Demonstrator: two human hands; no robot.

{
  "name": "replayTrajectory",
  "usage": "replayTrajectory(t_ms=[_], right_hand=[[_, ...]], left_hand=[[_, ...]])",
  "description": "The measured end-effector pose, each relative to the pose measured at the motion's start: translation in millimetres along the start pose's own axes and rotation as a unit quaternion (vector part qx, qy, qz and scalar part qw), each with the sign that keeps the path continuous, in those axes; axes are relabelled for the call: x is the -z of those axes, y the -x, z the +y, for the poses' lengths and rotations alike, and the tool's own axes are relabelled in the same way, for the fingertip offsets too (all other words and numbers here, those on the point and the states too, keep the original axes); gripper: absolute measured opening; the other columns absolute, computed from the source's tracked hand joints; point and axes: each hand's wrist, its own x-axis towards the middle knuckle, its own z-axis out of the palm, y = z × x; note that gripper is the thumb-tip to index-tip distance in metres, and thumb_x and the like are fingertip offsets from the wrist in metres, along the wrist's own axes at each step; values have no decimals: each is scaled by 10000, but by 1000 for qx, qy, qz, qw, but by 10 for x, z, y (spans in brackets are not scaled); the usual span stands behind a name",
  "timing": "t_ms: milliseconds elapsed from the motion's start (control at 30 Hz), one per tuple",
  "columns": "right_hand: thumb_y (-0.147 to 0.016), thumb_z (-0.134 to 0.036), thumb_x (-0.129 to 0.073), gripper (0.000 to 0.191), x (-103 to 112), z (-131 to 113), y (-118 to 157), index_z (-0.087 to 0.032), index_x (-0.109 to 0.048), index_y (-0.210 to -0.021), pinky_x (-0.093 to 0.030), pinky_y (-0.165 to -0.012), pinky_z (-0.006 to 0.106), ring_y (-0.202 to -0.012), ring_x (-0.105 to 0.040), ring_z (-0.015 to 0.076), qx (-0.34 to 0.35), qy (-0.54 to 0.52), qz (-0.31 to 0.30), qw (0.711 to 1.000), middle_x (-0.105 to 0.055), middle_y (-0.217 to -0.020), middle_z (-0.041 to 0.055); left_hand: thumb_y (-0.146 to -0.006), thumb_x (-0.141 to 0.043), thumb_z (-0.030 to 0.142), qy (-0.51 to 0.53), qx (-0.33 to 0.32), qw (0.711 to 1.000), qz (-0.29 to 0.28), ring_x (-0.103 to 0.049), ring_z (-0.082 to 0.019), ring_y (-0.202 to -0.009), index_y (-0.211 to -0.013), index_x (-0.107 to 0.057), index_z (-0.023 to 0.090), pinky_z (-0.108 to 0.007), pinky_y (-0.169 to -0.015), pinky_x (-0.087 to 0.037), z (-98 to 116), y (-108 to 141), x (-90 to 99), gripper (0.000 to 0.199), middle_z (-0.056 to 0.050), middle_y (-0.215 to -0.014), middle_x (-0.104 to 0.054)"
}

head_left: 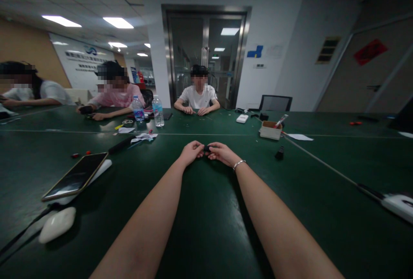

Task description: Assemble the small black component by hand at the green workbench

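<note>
Both arms stretch forward over the dark green table (206, 227). A small black object (206, 148) sits between my fingertips; its kind is too small to make out. My left hand (192, 152) pinches its left side, and my right hand (222, 153), with a silver bracelet (239, 165) at the wrist, pinches its right side. The fingers partly cover it. To the right of my hands stands another small black piece (280, 153), apart from them.
A phone (77, 175) and a white mouse-shaped object (58, 225) lie at left. Water bottles (158, 111), papers (144, 137), a small box (270, 130) and a white power strip (398, 206) with its cable are around. Three people (198, 94) sit beyond.
</note>
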Motion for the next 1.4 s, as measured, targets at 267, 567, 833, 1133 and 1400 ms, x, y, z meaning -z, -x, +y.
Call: replayTrajectory(t_ms=[267, 567, 833, 1133, 1400], right_hand=[[-871, -62, -492, 92, 15, 20, -22, -106, -515, -949, -528, -521, 198, -523, -637, 115, -2, -4, 3, 1000, -664, -640, 79], [-864, -53, -493, 123, 24, 14, -26, -109, -519, -970, -534, -537, 218, -537, -646, 127, -1, -3, 2, 1000, -665, -666, 86], [-858, -60, -506, 117, 5, 12, -24, -106, -519, -965, -536, -532, 223, -533, -642, 126, -6, 6, 8, 1000, -661, -660, 83], [-882, -56, -450, 105, -16, -11, 2, -107, -515, -947, -537, -529, 215, -522, -637, 119, -5, 5, 11, 1000, -661, -638, 78], [-875, -57, -472, 94, -10, 1, -11, -108, -513, -942, -533, -539, 217, -528, -638, 120, -2, 4, 9, 1000, -655, -635, 73]], left_hand=[[-707, -671, 293, -1, 9, 1000, -25, -553, -91, -515, -803, -556, 115, -222, -528, -436, 71, 47, 20, 232, -4, -572, -600], [-722, -617, 456, -27, 21, 999, -20, -550, -100, -521, -720, -597, 112, -233, -537, -432, 13, -9, 26, 345, -23, -586, -601], [-709, -659, 375, 8, 6, 1000, 7, -528, -86, -483, -824, -567, 135, -221, -516, -429, -52, -56, 29, 282, 5, -568, -586], [-672, -701, 254, 0, -12, 1000, -25, -544, -93, -537, -838, -601, 101, -236, -565, -439, 48, 31, 42, 247, -14, -598, -595], [-677, -697, 276, 2, -39, 999, -9, -555, -90, -562, -925, -589, 135, -235, -572, -455, 51, 52, 39, 305, 3, -655, -587]])
